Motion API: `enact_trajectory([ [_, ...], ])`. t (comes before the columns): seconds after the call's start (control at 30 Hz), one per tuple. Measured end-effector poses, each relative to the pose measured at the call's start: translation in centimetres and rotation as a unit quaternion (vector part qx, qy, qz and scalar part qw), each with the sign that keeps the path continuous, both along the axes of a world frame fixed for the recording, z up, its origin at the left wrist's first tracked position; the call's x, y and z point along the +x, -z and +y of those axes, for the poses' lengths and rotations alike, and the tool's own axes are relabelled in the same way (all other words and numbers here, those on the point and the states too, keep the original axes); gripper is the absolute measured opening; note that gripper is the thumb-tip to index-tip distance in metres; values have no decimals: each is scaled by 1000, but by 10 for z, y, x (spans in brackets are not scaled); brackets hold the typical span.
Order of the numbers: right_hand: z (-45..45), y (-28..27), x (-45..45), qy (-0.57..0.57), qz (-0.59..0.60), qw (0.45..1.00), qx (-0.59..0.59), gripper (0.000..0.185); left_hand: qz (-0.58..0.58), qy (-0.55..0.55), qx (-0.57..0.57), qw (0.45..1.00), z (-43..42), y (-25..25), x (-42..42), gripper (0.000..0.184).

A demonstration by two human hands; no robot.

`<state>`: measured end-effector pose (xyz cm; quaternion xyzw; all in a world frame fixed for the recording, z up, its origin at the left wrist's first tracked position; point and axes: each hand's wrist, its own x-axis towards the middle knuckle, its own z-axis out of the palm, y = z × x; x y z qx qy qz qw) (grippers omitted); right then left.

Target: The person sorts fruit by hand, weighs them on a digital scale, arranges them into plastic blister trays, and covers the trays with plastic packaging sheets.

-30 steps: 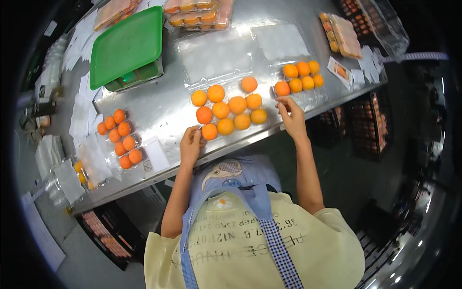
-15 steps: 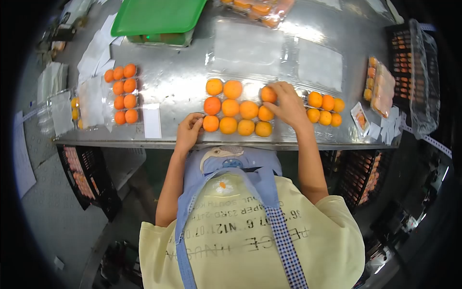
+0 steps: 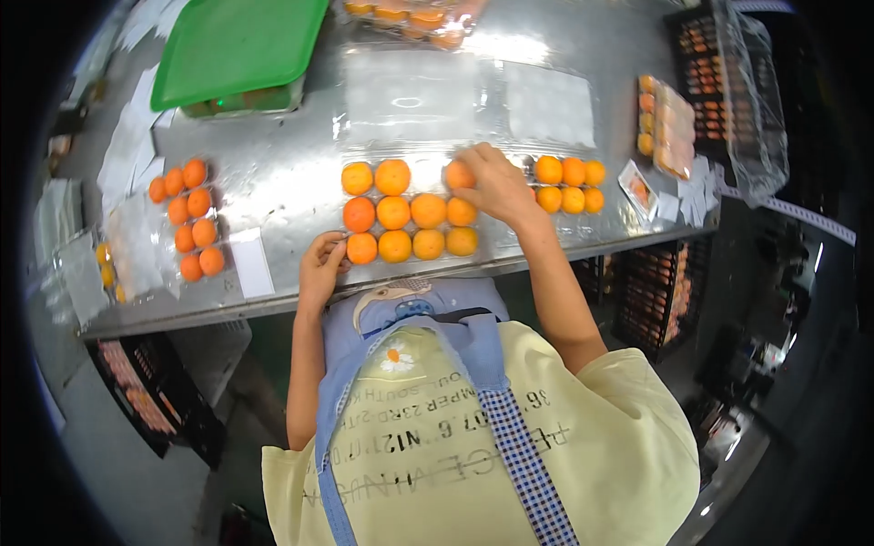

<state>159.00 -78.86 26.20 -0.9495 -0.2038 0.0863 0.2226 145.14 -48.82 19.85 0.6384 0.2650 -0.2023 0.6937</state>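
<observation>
Rows of oranges [image 3: 393, 212] sit in a clear plastic tray [image 3: 419, 192] at the table's front edge. There is a gap in the back row between two oranges on the left and one orange [image 3: 459, 174] on the right. My right hand [image 3: 496, 189] has its fingers closed around that right-hand orange, at the tray's back right corner. At the front left corner, my left hand [image 3: 322, 267] pinches the tray's edge beside an orange [image 3: 361, 247]. The tray's edge is mostly hidden by the fingers and fruit.
Clear tray lids [image 3: 414, 96] lie behind. Smaller orange packs flank on the right [image 3: 572, 185] and left [image 3: 193, 218]. A green-lidded box [image 3: 241, 55] stands back left. A black crate [image 3: 706, 73], a packed tray [image 3: 672, 132] and paper slips [image 3: 696, 193] are at right.
The whole view has turned and shifted, so the table's things appear further left. Both hands keep the same places at the tray, the right still on the same orange.
</observation>
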Motion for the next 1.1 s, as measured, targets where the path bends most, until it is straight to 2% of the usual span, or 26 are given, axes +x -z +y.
enact_trajectory([
  [0.13, -3, 5, -5, 20, -15, 1000, 15, 41, 12, 30, 9, 999, 12, -8, 3, 21],
  [0.23, -7, 5, -8, 53, -27, 998, 33, 43, -78, 68, 158, 982, 26, -9, 2, 22],
  [0.33, 6, -29, -24, 157, 51, 962, 216, 47, -164, 36, 211, 963, 13, -57, 17, 26],
  [0.37, 13, -41, -31, 151, 61, 946, 279, 50, -160, 38, 120, 979, 7, -67, 23, 27],
  [0.4, 22, -53, -38, 126, 47, 949, 285, 50, -164, 56, 14, 985, -3, -81, 30, 27],
  [0.43, 32, -65, -47, 101, 33, 951, 292, 49, -148, 103, -23, 983, -13, -99, 36, 31],
  [0.5, 53, -87, -62, 56, 24, 951, 304, 50, -108, 151, -186, 965, -30, -118, 44, 49],
  [0.6, 77, -102, -78, 9, 0, 955, 296, 51, -100, 119, -317, 936, -51, -125, 44, 56],
  [0.73, 92, -101, -91, 34, 51, 940, 337, 55, -86, 78, -305, 945, -53, -128, 33, 60],
  [0.83, 103, -81, -95, 6, -24, 946, 322, 42, -105, 118, -271, 950, -49, -114, 25, 62],
  [0.87, 107, -83, -97, 49, 60, 921, 381, 37, -119, 137, -276, 944, -45, -111, 25, 63],
  [0.93, 114, -90, -102, 133, 225, 835, 484, 27, -137, 151, -267, 942, -41, -108, 25, 64],
  [1.03, 115, -76, -97, 88, 163, 855, 484, 20, -160, 142, -244, 946, -39, -107, 25, 64],
  [1.1, 117, -84, -93, 125, 250, 790, 545, 21, -189, 146, -251, 938, -36, -111, 26, 62],
])
